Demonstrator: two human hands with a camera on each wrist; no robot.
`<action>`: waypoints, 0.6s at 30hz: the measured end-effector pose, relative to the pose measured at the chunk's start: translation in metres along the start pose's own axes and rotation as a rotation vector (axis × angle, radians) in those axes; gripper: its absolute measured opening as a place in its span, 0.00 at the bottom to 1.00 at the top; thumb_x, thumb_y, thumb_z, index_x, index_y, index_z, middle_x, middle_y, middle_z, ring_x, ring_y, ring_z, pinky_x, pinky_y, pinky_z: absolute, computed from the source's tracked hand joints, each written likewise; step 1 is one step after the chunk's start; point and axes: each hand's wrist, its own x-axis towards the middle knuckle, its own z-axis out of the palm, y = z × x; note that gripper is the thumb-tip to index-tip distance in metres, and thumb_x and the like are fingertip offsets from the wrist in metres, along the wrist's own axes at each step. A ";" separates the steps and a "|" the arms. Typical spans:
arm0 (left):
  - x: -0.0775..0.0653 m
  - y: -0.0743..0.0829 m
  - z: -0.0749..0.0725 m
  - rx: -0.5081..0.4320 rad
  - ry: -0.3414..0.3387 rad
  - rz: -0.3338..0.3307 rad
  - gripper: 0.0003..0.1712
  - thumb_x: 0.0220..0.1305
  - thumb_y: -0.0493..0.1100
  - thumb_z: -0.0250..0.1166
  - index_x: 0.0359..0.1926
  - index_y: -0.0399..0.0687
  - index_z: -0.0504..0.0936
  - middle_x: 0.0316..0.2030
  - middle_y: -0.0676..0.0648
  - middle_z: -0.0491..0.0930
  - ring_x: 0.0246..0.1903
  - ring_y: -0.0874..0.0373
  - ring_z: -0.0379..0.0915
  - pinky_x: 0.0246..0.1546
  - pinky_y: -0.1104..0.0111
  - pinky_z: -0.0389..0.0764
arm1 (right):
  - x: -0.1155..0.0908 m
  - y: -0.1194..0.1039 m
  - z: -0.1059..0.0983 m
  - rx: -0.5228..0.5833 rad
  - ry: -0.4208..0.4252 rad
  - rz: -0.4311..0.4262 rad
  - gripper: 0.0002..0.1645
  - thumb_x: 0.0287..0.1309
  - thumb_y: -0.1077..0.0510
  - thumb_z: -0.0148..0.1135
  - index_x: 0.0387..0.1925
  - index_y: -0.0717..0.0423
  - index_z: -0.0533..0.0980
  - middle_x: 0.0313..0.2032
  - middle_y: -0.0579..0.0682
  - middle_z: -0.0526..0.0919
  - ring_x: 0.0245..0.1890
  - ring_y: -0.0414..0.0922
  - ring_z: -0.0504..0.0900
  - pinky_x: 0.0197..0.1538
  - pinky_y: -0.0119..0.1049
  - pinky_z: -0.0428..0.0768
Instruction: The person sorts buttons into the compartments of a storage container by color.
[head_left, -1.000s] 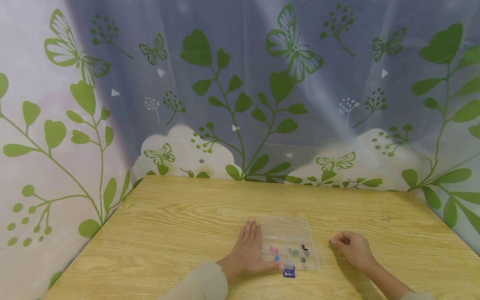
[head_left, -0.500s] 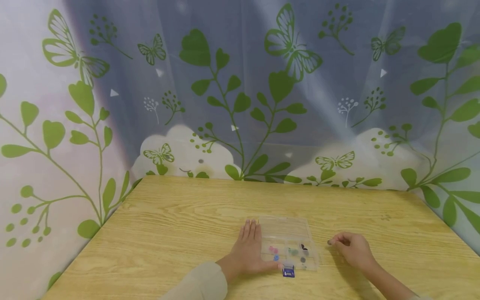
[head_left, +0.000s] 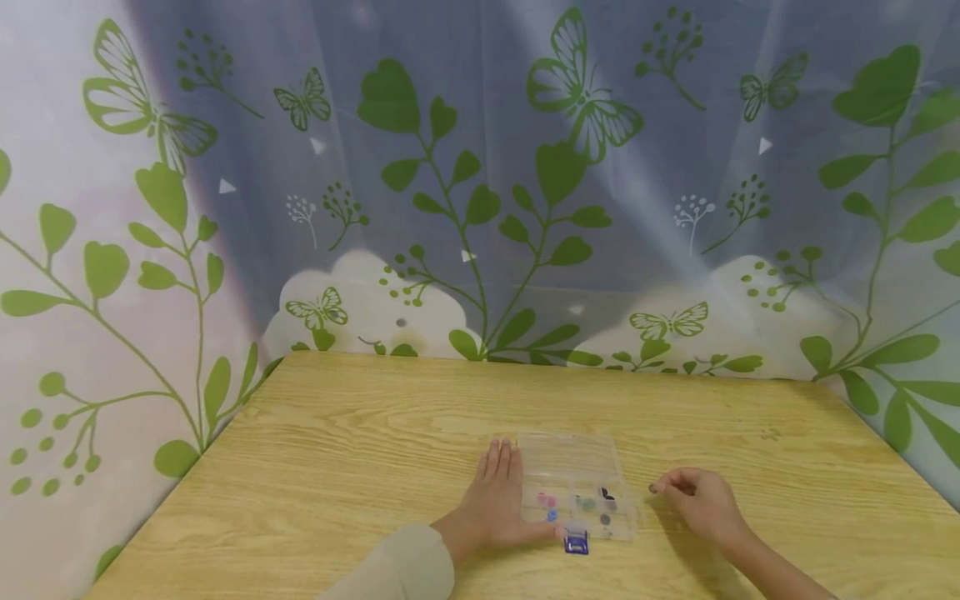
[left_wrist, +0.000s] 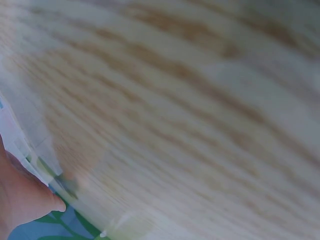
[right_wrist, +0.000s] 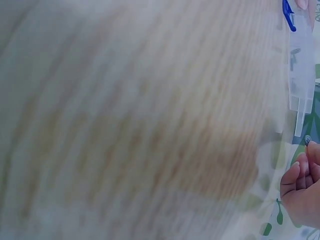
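Note:
A clear plastic compartment box [head_left: 626, 525] stands on the table with its clear lid [head_left: 570, 454] folded back. A blue latch [head_left: 576, 542] sits at its front edge. Small pink pieces [head_left: 546, 500], a blue piece [head_left: 552, 516], green pieces [head_left: 585, 503] and dark pieces [head_left: 605, 519] lie in separate compartments. My left hand [head_left: 495, 504] lies along the box's left side, fingers straight, thumb stretched along the front near the latch. To the right of the box, my right hand [head_left: 705, 500] pinches a small dark disc [right_wrist: 308, 140] between thumb and fingertip, apart from the box.
The wood-grain table [head_left: 360, 433] extends behind the box and to both sides. A curtain [head_left: 480, 167] printed with leaves and butterflies hangs along the table's back and side edges.
My right hand has shifted slightly left toward the box with the small dark disc in its pinch. The left hand keeps its place against the box.

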 end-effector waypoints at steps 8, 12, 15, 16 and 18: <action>-0.001 0.000 -0.001 0.004 0.001 -0.004 0.66 0.48 0.80 0.50 0.70 0.33 0.46 0.71 0.33 0.42 0.72 0.41 0.34 0.72 0.55 0.43 | -0.001 -0.005 0.001 -0.016 0.000 -0.018 0.07 0.58 0.62 0.59 0.30 0.63 0.79 0.26 0.49 0.82 0.21 0.34 0.68 0.24 0.28 0.68; -0.001 0.000 -0.001 -0.001 0.002 -0.003 0.66 0.48 0.80 0.50 0.70 0.32 0.46 0.71 0.33 0.42 0.72 0.41 0.34 0.72 0.55 0.43 | -0.002 -0.006 0.002 -0.016 0.005 -0.017 0.08 0.58 0.60 0.60 0.30 0.62 0.80 0.25 0.48 0.82 0.20 0.34 0.67 0.24 0.28 0.68; -0.002 0.000 -0.002 -0.016 0.000 0.001 0.67 0.48 0.80 0.51 0.70 0.32 0.45 0.71 0.32 0.41 0.72 0.40 0.33 0.72 0.55 0.43 | -0.003 -0.008 0.002 -0.001 -0.006 -0.004 0.08 0.59 0.60 0.59 0.31 0.62 0.80 0.22 0.47 0.79 0.19 0.35 0.66 0.23 0.28 0.67; -0.002 0.000 -0.002 -0.017 0.001 0.002 0.67 0.48 0.80 0.51 0.70 0.32 0.45 0.71 0.32 0.41 0.72 0.40 0.33 0.71 0.55 0.43 | -0.003 -0.009 0.002 0.002 -0.010 -0.004 0.09 0.59 0.60 0.59 0.31 0.63 0.80 0.21 0.47 0.78 0.19 0.35 0.66 0.23 0.28 0.67; -0.003 0.001 -0.003 -0.020 0.001 0.002 0.66 0.48 0.80 0.51 0.70 0.32 0.45 0.71 0.32 0.41 0.72 0.40 0.34 0.71 0.54 0.43 | -0.004 -0.011 0.002 0.014 -0.018 0.007 0.09 0.59 0.60 0.58 0.32 0.63 0.80 0.20 0.47 0.76 0.19 0.35 0.66 0.23 0.28 0.67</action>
